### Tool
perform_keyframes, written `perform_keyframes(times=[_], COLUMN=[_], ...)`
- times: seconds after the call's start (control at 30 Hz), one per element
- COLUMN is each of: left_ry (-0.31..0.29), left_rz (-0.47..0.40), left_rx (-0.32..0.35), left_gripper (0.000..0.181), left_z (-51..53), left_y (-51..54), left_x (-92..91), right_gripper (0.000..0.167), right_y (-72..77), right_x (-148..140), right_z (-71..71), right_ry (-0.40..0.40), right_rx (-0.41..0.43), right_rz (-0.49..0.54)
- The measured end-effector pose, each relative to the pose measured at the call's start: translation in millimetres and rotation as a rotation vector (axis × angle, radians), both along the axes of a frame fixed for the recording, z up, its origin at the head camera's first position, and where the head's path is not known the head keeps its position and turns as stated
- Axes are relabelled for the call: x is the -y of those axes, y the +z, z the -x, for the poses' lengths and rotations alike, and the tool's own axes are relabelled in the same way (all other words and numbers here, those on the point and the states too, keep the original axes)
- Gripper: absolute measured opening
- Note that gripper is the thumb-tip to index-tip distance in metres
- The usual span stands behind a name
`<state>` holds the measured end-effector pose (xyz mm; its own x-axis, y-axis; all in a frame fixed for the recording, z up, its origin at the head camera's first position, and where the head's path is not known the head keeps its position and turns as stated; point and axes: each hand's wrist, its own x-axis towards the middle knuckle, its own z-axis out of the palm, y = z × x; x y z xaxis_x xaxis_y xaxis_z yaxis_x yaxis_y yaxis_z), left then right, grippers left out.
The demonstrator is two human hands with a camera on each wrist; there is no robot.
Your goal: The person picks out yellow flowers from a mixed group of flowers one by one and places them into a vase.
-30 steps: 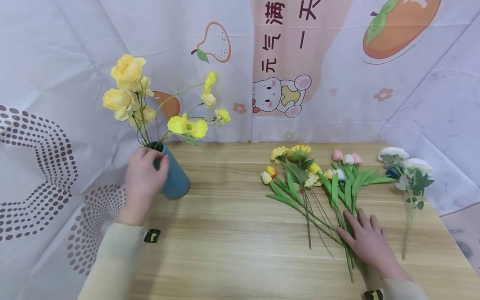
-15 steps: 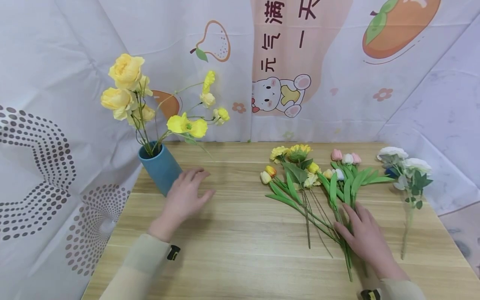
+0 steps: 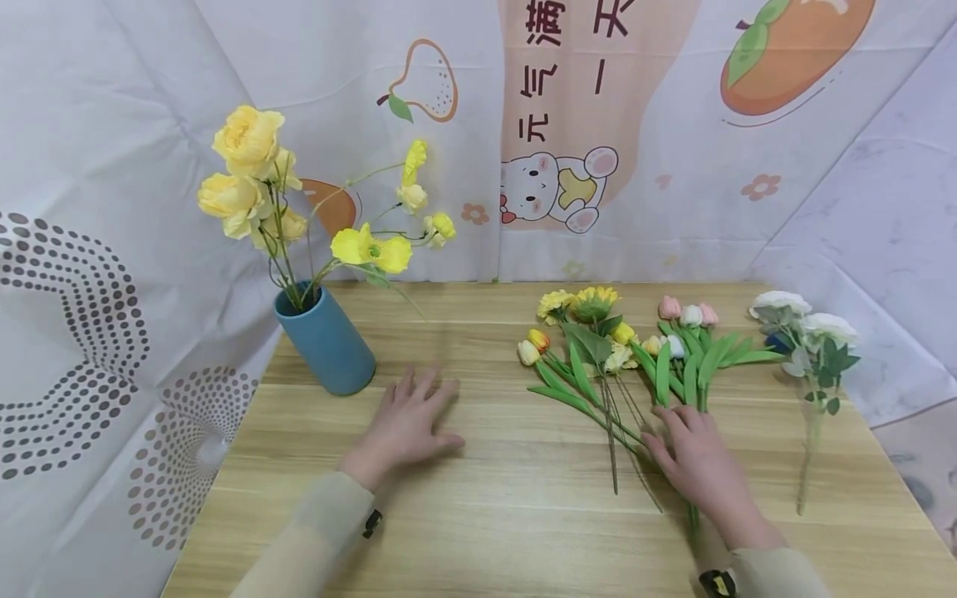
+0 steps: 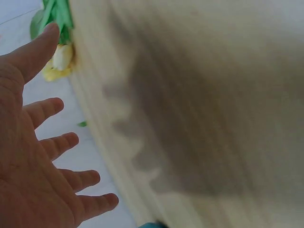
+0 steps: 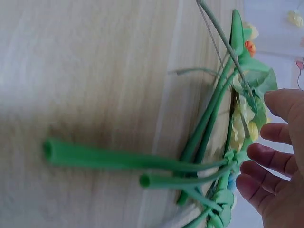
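Observation:
My left hand (image 3: 407,428) hovers over the wooden table with fingers spread and nothing in them, just right of the blue vase (image 3: 325,345). Out of the tilted-looking vase rise pale yellow peony-like flowers (image 3: 247,141) and bright yellow poppy-like flowers (image 3: 371,249). My right hand (image 3: 703,469) is over the green stems of the tulips (image 3: 691,316). In the right wrist view its fingers are loosely bent beside the tulip stems (image 5: 118,159) and do not wrap round them; whether they touch is unclear. The left wrist view shows the bare left palm (image 4: 28,156).
Left of the right hand lie a sunflower (image 3: 593,306), yellow and orange tulips (image 3: 528,353) and other yellow blooms. White roses (image 3: 830,328) lie near the table's right side. A printed cloth (image 3: 463,166) hangs behind the table (image 3: 486,515).
My left hand has left the stems at the vase mouth and moved right and down, its fingers spreading. My right hand has shifted slightly left and up over the tulip stems.

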<state>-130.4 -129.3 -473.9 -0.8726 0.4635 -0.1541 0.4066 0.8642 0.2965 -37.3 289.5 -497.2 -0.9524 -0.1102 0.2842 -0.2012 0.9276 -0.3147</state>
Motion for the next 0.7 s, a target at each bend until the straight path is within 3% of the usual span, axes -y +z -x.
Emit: perform_keyframes(times=[0.33, 0.7], left_ry=[0.037, 0.041], left_rz=[0.047, 0.082], left_rx=[0.075, 0.087], left_gripper=[0.095, 0.095], left_z=[-4.2, -4.7], left_y=[-19.9, -28.3], left_x=[5.3, 8.0], right_gripper=[0.030, 0.023], right_y=[-5.8, -17.7], right_x=[19.0, 23.8], right_z=[0.5, 4.1], right_ry=[0.006, 0.049], right_rx=[0.096, -0.038], right_rz=[-0.051, -0.107])
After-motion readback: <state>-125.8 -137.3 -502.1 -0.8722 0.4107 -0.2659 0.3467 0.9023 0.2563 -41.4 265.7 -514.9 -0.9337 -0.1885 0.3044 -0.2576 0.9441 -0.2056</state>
